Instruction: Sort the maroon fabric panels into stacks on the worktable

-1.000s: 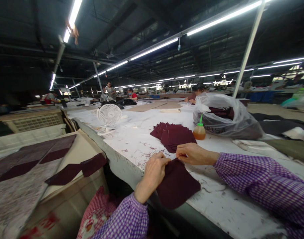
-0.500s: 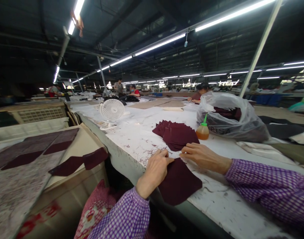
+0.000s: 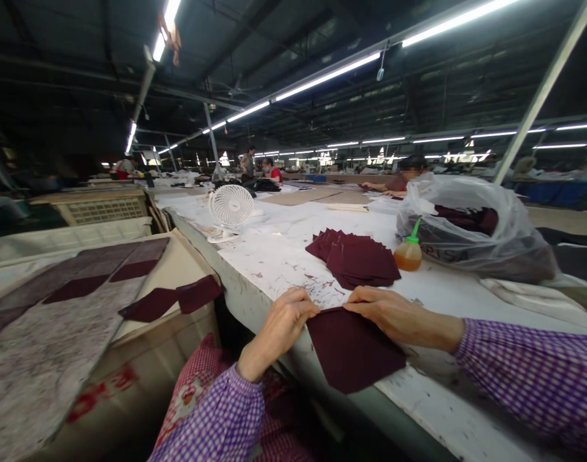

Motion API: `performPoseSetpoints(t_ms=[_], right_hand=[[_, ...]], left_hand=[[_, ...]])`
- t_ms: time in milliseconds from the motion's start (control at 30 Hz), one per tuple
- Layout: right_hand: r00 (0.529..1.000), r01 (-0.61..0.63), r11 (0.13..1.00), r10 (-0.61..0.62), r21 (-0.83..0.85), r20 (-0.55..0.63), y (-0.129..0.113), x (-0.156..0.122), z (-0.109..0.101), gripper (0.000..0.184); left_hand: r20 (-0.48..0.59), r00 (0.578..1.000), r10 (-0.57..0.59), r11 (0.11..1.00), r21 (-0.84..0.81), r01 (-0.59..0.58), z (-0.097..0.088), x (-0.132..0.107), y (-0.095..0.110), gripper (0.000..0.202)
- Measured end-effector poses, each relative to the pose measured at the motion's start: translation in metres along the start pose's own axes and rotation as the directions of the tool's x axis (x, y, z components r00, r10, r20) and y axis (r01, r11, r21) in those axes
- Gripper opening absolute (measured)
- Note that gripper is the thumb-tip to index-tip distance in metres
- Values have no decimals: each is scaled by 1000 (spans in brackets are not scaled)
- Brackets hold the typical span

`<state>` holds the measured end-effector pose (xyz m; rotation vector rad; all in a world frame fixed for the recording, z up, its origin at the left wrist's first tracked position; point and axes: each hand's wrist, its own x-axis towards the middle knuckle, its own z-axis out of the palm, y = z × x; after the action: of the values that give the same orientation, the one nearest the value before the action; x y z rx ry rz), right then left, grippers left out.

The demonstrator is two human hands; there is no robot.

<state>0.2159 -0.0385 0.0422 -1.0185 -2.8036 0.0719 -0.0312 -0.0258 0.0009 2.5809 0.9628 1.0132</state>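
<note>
A dark maroon fabric piece (image 3: 358,353) lies at the front edge of the white table, its lower corner hanging over. My left hand (image 3: 281,324) pinches its far left corner between thumb and fingers. At the middle of the same far edge, the fingers of my right hand (image 3: 394,314) are closed on the piece. Just beyond my hands is a fanned stack of maroon pieces (image 3: 360,260). Right of that stack stands a squeeze bottle (image 3: 408,252) with amber liquid and a green nozzle.
A white fan (image 3: 231,205) stands on the table's left side. At the right sits a clear plastic bag (image 3: 524,237) holding dark pieces. Left of the table, a cream bin (image 3: 178,346) carries a board (image 3: 72,346) with more maroon pieces. Other people work further back.
My left hand has shifted to the piece's far left corner, and my right hand has come down onto its far edge. The whole view has swung slightly left.
</note>
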Motion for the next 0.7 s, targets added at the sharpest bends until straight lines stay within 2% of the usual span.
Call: performPoseSetpoints(t_ms=[167,267,367,500,700], right_hand=[[995,41,990,-28,-132,96,-7,10,-9,39],[985,92,960,-48,-264,168,-13,20,-14,50],[974,138,918,-56,-372,221,-18,29,-18,61],[964,159,890,-47,-427,262,-24,37,-20,64],[945,175,874,-21,-453,326,-29,42,-23,65]], left_hand=[[16,990,139,971,195,-140,-1,-6,1,29],[38,984,176,950,255,-180,-1,-6,2,29],[11,993,122,972,203,-121,0,-7,0,25],[-45,999,10,993,120,-5,1,-9,-5,24],[-33,999,41,998,41,-40,-7,-14,-9,24]])
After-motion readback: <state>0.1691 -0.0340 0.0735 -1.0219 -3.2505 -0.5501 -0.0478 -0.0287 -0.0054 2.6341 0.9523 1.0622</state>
